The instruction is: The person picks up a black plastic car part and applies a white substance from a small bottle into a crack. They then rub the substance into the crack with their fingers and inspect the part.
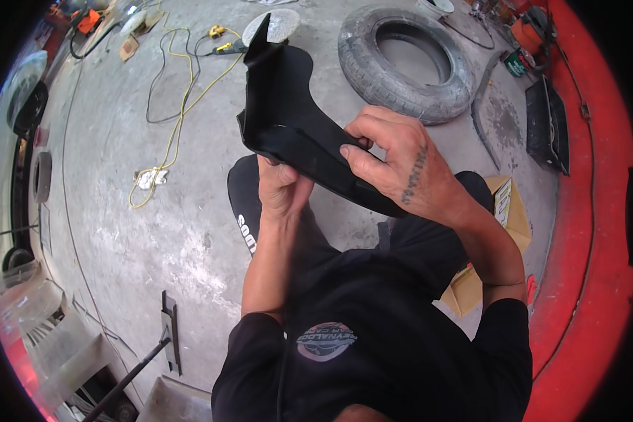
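A curved black plastic trim panel [278, 98], with a raised pointed edge on its far left, is held up above my lap. My left hand [283, 184] grips its lower edge from beneath, the thumb showing and the other fingers mostly hidden behind the panel. On the right part of the panel, my right hand [404, 158] has thumb and forefinger pinched together at the upper edge. Whether anything small sits between those fingertips is hard to make out.
A grey dusty tire [408, 63] lies on the concrete beyond my hands. Yellow cord [183, 112] trails on the left floor. An open cardboard box [517, 214] stands by my right leg, near a red wall [598, 211]. A long-handled tool [169, 334] lies lower left.
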Demonstrator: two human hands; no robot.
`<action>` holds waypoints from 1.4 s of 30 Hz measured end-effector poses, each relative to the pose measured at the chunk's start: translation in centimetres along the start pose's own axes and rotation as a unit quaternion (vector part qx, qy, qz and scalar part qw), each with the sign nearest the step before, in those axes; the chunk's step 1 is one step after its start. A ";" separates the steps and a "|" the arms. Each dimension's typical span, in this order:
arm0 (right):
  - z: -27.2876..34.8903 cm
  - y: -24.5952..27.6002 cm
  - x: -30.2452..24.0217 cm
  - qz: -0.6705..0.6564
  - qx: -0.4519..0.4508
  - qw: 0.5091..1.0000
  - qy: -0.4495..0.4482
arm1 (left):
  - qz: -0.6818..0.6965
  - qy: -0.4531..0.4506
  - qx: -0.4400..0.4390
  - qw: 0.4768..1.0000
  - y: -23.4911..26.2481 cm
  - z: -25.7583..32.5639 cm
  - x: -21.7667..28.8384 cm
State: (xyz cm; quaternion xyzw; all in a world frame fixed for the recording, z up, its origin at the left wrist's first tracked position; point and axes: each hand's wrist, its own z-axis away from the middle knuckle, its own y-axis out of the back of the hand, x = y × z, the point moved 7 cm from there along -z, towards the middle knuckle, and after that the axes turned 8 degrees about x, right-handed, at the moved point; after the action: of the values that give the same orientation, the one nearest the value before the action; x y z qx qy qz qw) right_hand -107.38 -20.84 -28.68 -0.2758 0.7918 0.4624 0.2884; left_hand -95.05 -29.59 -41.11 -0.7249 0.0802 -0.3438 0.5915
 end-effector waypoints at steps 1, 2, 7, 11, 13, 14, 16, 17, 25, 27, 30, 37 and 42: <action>0.0 0.0 0.0 -0.002 -0.001 1.000 -0.001 | -0.002 -0.002 0.000 1.000 -0.1 0.0 0.0; 0.0 0.0 0.0 0.000 0.001 1.000 -0.001 | -0.004 -0.004 0.000 1.000 -0.1 0.0 0.0; 0.1 0.0 0.0 -0.023 0.010 1.000 -0.005 | -0.001 0.004 -0.008 1.000 0.1 0.0 -0.1; 0.0 0.0 0.1 -0.011 0.006 1.000 -0.016 | 0.001 0.007 -0.014 1.000 0.0 0.0 -0.2; 0.0 0.1 0.1 -0.018 0.007 1.000 -0.023 | 0.001 0.007 -0.015 1.000 -0.1 0.0 -0.2; 0.0 0.1 0.1 -0.018 0.004 0.999 -0.031 | 0.001 0.007 -0.013 1.000 -0.3 0.0 -0.2; 0.0 0.2 0.1 -0.019 -0.001 0.999 -0.049 | -0.001 0.006 -0.011 1.000 -0.3 0.0 -0.2; -0.1 0.2 0.1 -0.017 -0.003 0.999 -0.047 | -0.002 0.007 -0.010 1.000 -0.2 0.0 -0.2; 0.0 0.1 0.1 0.001 -0.022 0.999 -0.035 | -0.008 0.011 -0.012 1.000 -0.2 0.0 -0.4; 0.0 0.1 0.1 0.000 -0.022 0.999 -0.033 | -0.029 0.010 -0.029 0.999 -0.7 0.0 -0.3; 0.1 0.1 -0.1 -0.009 -0.018 0.999 -0.028 | -0.024 0.012 -0.023 0.999 -0.8 0.1 -0.3; 0.1 0.1 0.0 -0.009 -0.021 1.000 -0.021 | -0.021 0.016 -0.020 0.999 -0.6 0.1 -0.4; 0.1 0.2 0.1 -0.012 -0.024 0.999 -0.037 | -0.028 0.010 -0.011 1.000 -0.6 0.0 -0.3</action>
State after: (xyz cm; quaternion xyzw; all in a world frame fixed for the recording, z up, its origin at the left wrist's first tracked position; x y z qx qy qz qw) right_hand -107.58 -20.65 -28.71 -0.2743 0.7660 0.4878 0.3164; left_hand -95.42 -29.23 -40.73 -0.7298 0.0698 -0.3665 0.5729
